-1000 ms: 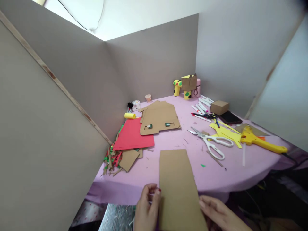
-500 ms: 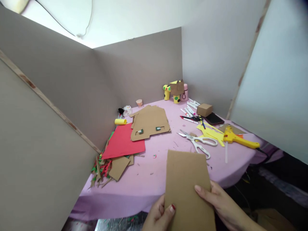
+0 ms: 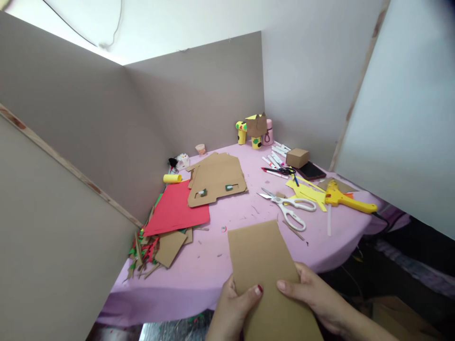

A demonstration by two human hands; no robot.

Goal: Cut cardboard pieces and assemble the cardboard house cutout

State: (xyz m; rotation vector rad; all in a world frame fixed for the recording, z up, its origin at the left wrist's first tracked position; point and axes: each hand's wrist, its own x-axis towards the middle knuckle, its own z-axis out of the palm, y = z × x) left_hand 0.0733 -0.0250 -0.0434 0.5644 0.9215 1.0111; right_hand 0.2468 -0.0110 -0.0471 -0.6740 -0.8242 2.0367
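A plain brown piece of cardboard (image 3: 261, 253) is held up in front of the table's near edge, its lower end cut off by the frame. My left hand (image 3: 236, 305) grips its left side, the thumb with a dark red nail pressed on the face. On the right side my right hand (image 3: 313, 293) holds it too, thumb flat on the face; the fingers of both hands are hidden behind it. Just beyond the cardboard lie white-handled scissors (image 3: 293, 208), blades partly spread.
Red paper (image 3: 174, 210), a cut cardboard shape (image 3: 218, 175) and a scrap pile (image 3: 144, 253) lie left. To the right are a yellow glue gun (image 3: 350, 201), yellow paper (image 3: 307, 192), markers (image 3: 275, 161), a small box (image 3: 297, 157) and a phone (image 3: 312, 171). Grey panels (image 3: 199, 90) surround the table.
The cardboard has tilted to the left in my hands, and my left hand has moved slightly up along it. The whole view has shifted a little.
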